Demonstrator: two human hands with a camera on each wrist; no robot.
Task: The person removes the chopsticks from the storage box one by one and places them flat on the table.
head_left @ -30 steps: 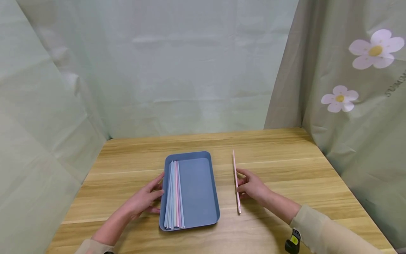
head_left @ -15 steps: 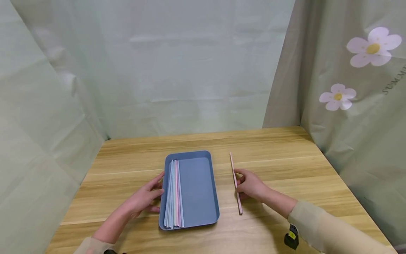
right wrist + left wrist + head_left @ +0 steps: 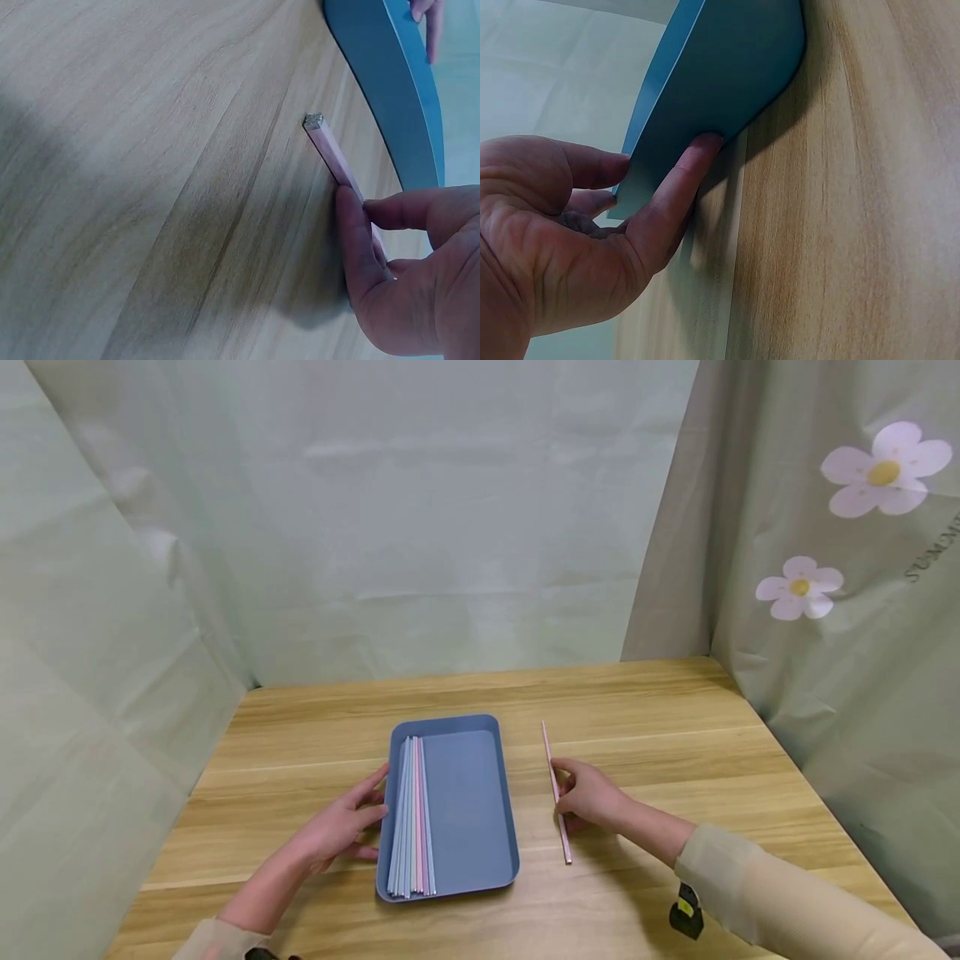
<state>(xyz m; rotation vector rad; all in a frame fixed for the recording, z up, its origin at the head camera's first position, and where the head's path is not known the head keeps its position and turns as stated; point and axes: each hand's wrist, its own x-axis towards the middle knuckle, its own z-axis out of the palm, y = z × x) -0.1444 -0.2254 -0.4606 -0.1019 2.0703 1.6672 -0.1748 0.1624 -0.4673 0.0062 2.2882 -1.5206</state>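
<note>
- Right wrist view: from where I stand, I see the right hand (image 3: 416, 274) pinching a thin pink stick (image 3: 334, 157) between its thumb and fingers.
- The near end of that stick pokes out past the hand and looks square and grey.
- It is hard to tell if the stick lies flat on the wooden table (image 3: 645, 718) or sits a tiny bit above it.
- From the head view, the stick is to the right of a blue tray (image 3: 470, 810) and apart from it. Its far end leans a little to the left.
- Lots of thin pale blue and pink sticks (image 3: 412, 827) lie in the tray, along its left side. Their far ends are close together, and their near ends spread out more.
- The left hand (image 3: 337, 831) has its fingers apart, with tips touching the outside of the tray's left wall. One tip presses down low, near the wood.
- Pale cloth (image 3: 450, 527) hangs behind the table, and two big flowers (image 3: 883, 473) show on the right side.
</note>
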